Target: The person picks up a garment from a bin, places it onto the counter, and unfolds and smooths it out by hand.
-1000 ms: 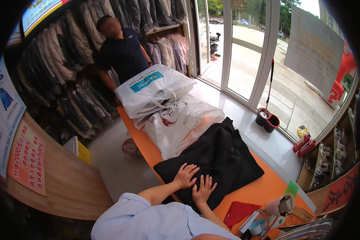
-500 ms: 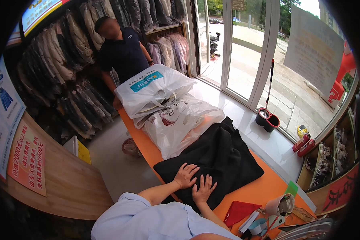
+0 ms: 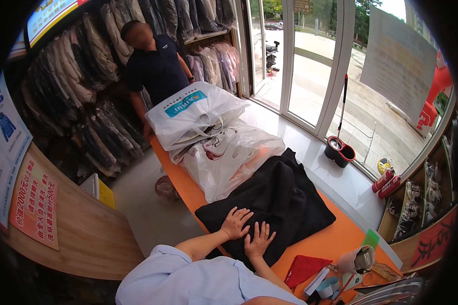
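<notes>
A black garment (image 3: 295, 203) lies loosely folded across the orange table (image 3: 343, 223). Both hands rest flat on its near part, side by side. My left hand (image 3: 236, 223) has its fingers spread on the cloth, and my right hand (image 3: 259, 240) lies just to the right with fingers apart. Neither holds anything. Beyond the garment lies a white plastic bag (image 3: 224, 162) with a dark red print. Behind and partly over it is a stuffed white bag (image 3: 196, 112) with a blue label.
A person (image 3: 155, 66) in a dark shirt stands at the table's far end. Red cloth (image 3: 305, 269), a pen holder (image 3: 356, 260) and blue tape (image 3: 327, 288) are at the near right. Beyond the table stand a mop bucket (image 3: 340, 152) and fire extinguishers (image 3: 387, 184).
</notes>
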Tool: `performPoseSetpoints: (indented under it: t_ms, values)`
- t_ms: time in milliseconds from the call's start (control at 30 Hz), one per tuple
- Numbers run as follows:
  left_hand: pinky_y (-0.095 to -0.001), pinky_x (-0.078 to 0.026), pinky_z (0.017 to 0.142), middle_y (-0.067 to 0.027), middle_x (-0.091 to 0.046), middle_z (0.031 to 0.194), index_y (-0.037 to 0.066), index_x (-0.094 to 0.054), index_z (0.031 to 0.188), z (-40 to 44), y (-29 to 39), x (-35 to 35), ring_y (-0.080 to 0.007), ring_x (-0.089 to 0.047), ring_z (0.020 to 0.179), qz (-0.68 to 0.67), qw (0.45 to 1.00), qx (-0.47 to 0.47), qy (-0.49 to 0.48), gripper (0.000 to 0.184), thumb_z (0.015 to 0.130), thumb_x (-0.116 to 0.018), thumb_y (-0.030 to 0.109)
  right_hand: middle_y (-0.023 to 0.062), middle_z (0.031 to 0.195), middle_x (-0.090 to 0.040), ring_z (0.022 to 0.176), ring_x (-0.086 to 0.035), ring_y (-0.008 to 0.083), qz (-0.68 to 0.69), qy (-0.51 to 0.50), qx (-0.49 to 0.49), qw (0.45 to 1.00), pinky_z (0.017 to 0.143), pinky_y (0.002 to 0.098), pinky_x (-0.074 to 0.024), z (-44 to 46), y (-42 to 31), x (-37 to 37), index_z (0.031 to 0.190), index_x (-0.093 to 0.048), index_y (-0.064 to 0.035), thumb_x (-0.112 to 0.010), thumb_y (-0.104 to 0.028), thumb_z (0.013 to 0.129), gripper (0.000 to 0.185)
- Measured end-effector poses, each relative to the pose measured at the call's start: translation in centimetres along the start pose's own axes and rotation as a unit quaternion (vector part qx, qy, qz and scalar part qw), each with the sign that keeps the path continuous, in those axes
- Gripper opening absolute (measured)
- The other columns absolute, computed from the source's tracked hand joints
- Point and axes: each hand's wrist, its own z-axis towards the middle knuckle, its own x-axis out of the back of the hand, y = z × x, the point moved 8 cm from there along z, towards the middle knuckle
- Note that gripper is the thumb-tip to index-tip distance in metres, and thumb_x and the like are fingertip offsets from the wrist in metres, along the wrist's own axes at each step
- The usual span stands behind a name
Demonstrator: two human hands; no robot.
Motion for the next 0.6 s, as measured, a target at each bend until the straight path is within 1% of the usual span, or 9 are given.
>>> performPoseSetpoints:
  t_ms: [567, 600]
  values:
    - [-0.0493, -0.028, 0.110, -0.0125, -0.052, 0.132, 0.009, -0.051, 0.132, 0.03, 0.05, 0.20, -0.0286, -0.048, 0.124, -0.003, 1.000, -0.003, 0.006, 0.056, 0.081, -0.060, 0.031, 0.0166, 0.146, -0.039, 0.139, -0.029, 0.0326, 0.006, 0.000, -0.003, 1.000, 0.114, 0.0576, -0.0055, 0.02, 0.00, -0.05, 0.136, -0.048, -0.0118, -0.052, -0.037, 0.084, 0.058]
    - [-0.0488, -0.027, 0.111, -0.0118, -0.051, 0.133, 0.010, -0.050, 0.133, -0.04, -0.11, -0.08, -0.0278, -0.047, 0.126, -0.001, 1.000, 0.000, -0.003, 0.056, 0.082, -0.058, 0.033, 0.0166, 0.146, -0.038, 0.139, -0.029, 0.0326, 0.006, 0.000, -0.002, 1.000, 0.114, 0.0576, -0.0056, 0.00, 0.01, -0.06, 0.136, -0.048, -0.0119, -0.053, -0.037, 0.084, 0.058]
